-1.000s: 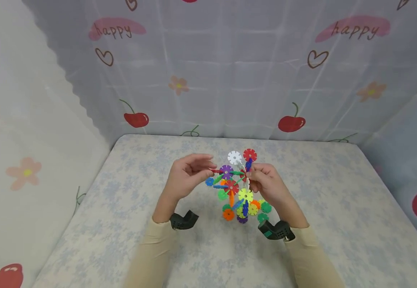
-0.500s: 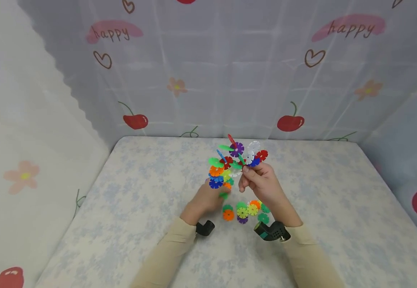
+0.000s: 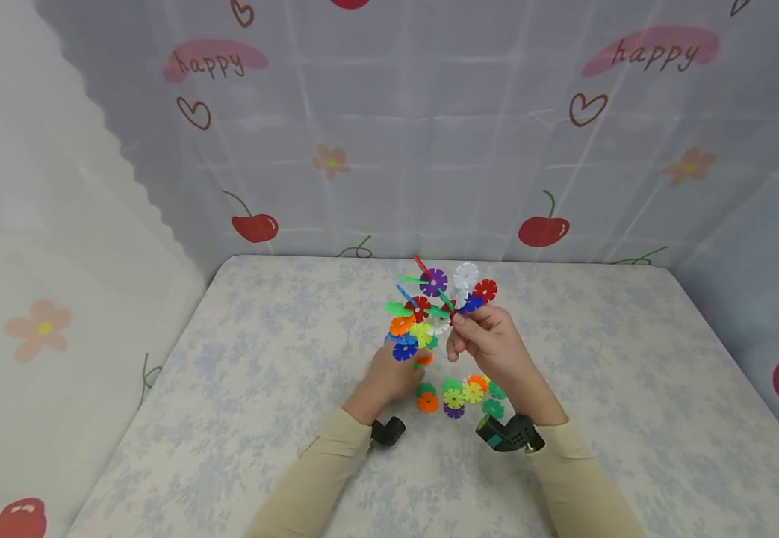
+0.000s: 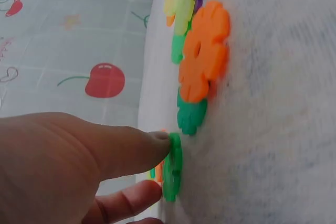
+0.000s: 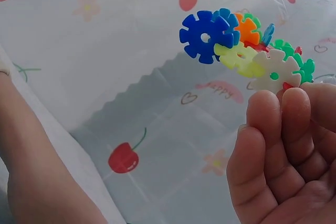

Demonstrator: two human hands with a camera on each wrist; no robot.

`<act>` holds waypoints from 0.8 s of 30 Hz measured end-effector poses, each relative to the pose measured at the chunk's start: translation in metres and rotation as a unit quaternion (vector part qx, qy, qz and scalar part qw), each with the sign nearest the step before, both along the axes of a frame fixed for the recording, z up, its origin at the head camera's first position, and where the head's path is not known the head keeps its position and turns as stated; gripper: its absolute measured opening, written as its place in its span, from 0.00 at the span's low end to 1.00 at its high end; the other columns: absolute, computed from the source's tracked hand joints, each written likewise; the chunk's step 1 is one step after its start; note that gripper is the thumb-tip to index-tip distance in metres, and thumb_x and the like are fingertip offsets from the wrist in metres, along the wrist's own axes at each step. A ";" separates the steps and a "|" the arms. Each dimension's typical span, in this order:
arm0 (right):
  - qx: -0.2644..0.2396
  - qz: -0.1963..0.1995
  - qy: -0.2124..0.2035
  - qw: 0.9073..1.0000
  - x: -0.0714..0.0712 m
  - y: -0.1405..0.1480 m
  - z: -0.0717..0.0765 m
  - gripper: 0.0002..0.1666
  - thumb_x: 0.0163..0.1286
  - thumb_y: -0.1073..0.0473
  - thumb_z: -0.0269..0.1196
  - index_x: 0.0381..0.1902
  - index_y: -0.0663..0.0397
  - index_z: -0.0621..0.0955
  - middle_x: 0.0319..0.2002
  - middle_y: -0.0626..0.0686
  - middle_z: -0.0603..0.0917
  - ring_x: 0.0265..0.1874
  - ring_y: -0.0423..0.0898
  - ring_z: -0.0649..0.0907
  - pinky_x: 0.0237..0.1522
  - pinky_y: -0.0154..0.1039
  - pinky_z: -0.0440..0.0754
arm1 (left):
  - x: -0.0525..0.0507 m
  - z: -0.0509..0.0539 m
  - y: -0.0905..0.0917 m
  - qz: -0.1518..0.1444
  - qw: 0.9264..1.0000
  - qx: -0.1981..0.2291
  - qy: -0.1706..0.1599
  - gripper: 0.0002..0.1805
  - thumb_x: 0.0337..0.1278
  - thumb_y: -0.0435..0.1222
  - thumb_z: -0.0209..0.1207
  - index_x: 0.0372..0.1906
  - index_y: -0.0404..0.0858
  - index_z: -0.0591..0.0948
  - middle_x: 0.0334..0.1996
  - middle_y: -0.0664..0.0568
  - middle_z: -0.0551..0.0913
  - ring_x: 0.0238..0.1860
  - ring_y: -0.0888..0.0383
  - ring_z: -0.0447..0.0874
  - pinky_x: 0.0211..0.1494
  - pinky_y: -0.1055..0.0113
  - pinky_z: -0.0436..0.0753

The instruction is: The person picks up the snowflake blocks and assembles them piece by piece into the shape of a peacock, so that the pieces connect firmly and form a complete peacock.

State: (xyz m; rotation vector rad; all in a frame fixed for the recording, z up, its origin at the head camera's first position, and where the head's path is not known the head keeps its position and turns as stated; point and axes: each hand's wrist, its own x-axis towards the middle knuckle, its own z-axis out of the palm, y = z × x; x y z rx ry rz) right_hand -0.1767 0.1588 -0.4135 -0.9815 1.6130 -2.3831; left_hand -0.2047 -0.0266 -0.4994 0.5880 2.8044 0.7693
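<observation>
A cluster of joined notched discs in several colours, with a purple disc [image 3: 433, 282] near its top, is held up by my right hand [image 3: 500, 347], whose thumb and fingers pinch a red disc. In the right wrist view a dark blue disc [image 5: 205, 37] and a white disc [image 5: 276, 72] stick out beyond the fingertips. My left hand [image 3: 389, 377] is low behind the cluster's left end. The left wrist view shows the left thumb and a finger pinching a green disc [image 4: 172, 167] at the table surface, beside an orange disc [image 4: 206, 51].
Loose discs lie on the patterned table [image 3: 228, 359] in front of the hands, among them an orange one [image 3: 428, 402], a yellow one [image 3: 453, 398] and a green one [image 3: 493, 409]. A printed curtain [image 3: 416, 187] stands behind the table.
My left hand has left the cluster's upper left side and gone down to the table, where it pinches a green disc. My right hand has turned the cluster to the left and up.
</observation>
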 end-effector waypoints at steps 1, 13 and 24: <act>0.003 -0.001 0.001 1.000 0.000 0.000 0.000 0.17 0.80 0.62 0.53 0.32 0.48 0.84 0.24 0.40 0.83 0.25 0.36 0.86 0.38 0.30 0.87 | 0.000 0.000 0.000 0.006 1.000 0.008 -0.008 0.15 0.65 0.34 0.64 0.55 0.41 0.87 0.57 0.50 0.87 0.58 0.51 0.83 0.61 0.56 0.83; 0.010 0.089 0.009 0.996 -0.003 0.003 0.001 0.16 0.82 0.61 0.51 0.36 0.49 0.83 0.27 0.39 0.85 0.28 0.36 0.86 0.40 0.30 0.86 | 0.003 -0.005 0.001 0.036 0.996 0.076 -0.024 0.17 0.62 0.33 0.66 0.54 0.35 0.80 0.50 0.46 0.84 0.49 0.49 0.82 0.62 0.53 0.82; 0.015 0.095 0.019 0.995 -0.001 0.002 0.004 0.16 0.82 0.61 0.50 0.36 0.48 0.82 0.27 0.39 0.84 0.28 0.36 0.86 0.40 0.31 0.86 | 0.006 0.005 0.003 0.008 0.998 0.046 -0.048 0.17 0.58 0.32 0.68 0.52 0.34 0.80 0.39 0.51 0.82 0.38 0.57 0.76 0.53 0.62 0.83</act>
